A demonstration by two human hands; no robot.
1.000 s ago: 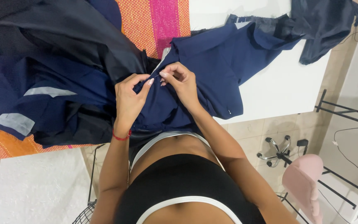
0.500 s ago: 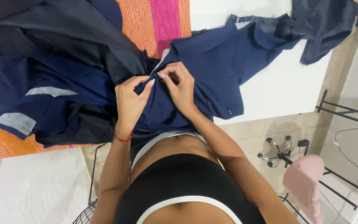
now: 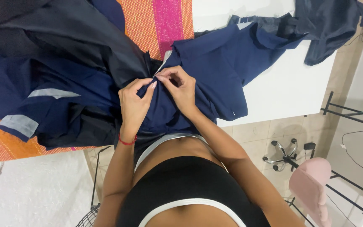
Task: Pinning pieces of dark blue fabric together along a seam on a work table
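A dark navy garment [image 3: 215, 67] with grey reflective strips lies spread over the table, its near edge hanging toward my body. My left hand [image 3: 133, 105] pinches a fold of the navy fabric near the garment's opening, a red band on its wrist. My right hand [image 3: 181, 88] grips the same fabric right beside it, fingertips nearly touching the left thumb. A pale lining edge [image 3: 164, 61] shows just above both hands. Whatever small thing sits between the fingertips is too tiny to tell.
An orange and pink woven cloth [image 3: 164, 21] covers the table's left part; the white tabletop [image 3: 282, 88] shows at right. A dark grey cloth [image 3: 328, 25] lies at the far right corner. A pink chair [image 3: 311, 185] and black metal rack [image 3: 349, 113] stand on the tiled floor.
Both hands stay on the same fold; the fingers have shifted slightly, with the right hand's fingertips curling closer to the left thumb.
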